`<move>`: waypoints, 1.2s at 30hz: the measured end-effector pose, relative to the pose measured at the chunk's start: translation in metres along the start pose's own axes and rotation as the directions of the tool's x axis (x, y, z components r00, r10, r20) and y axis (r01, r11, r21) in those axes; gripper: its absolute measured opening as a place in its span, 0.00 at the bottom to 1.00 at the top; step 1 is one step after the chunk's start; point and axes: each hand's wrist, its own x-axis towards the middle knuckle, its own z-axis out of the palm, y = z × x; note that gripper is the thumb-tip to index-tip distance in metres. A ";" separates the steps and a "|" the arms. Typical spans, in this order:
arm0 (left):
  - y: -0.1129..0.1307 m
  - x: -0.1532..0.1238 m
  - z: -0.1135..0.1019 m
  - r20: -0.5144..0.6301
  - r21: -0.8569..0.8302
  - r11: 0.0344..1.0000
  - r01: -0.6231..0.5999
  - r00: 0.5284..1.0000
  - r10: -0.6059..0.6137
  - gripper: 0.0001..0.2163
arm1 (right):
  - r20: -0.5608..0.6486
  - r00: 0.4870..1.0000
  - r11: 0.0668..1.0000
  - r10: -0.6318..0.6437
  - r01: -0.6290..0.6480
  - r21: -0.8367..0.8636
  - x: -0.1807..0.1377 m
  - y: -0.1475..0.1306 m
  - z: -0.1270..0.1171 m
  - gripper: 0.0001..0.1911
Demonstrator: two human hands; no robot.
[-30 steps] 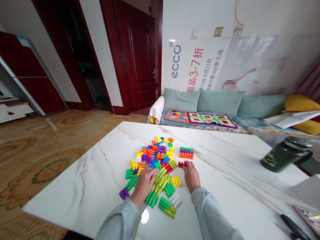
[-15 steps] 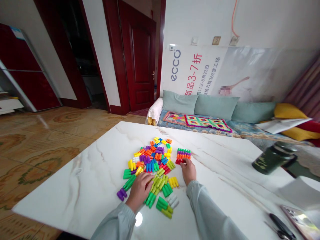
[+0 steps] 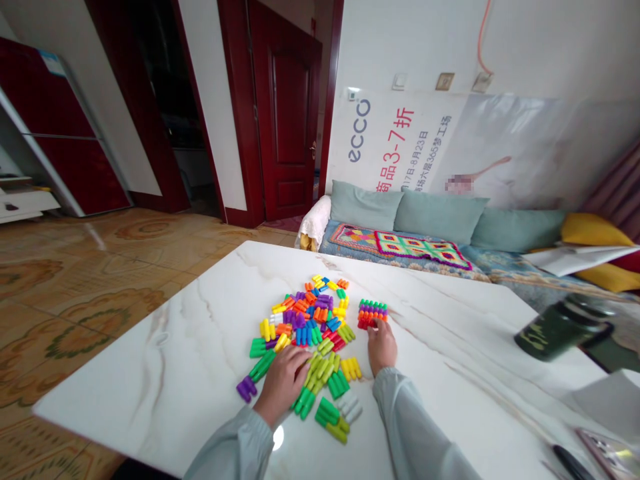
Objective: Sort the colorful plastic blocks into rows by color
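On the white marbled table, my right hand has its fingertips closed on the red plastic block at the near edge of a neat stack. The stack's other rows are orange, purple and green. My left hand lies low over the near left part of a loose pile of colourful building blocks. Its fingers are curled together beside lime-green blocks, and what lies under them is hidden. Around that hand are a purple block, green blocks and a yellow block.
A dark green flask stands at the table's right, with a phone and a black-handled object at the near right. Behind the table is a sofa with green cushions. A red door stands beyond.
The view has shifted slightly, so most things sit a little further right. Both hands keep nearly the same places at the pile and the stack.
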 end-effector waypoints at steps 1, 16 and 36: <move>0.000 0.000 0.000 -0.002 -0.002 1.000 -0.001 1.000 0.001 0.09 | -0.004 1.000 1.000 0.000 0.000 0.001 0.000 0.000 0.000 0.15; 0.003 0.001 -0.003 -0.003 0.005 1.000 -0.011 1.000 0.011 0.11 | -0.070 0.998 0.996 0.009 -0.002 0.093 -0.008 -0.001 -0.009 0.20; 0.008 0.001 -0.014 -0.208 0.193 0.967 0.165 0.970 -0.124 0.12 | 0.288 0.954 0.978 -0.078 0.130 -0.164 -0.043 -0.011 -0.023 0.13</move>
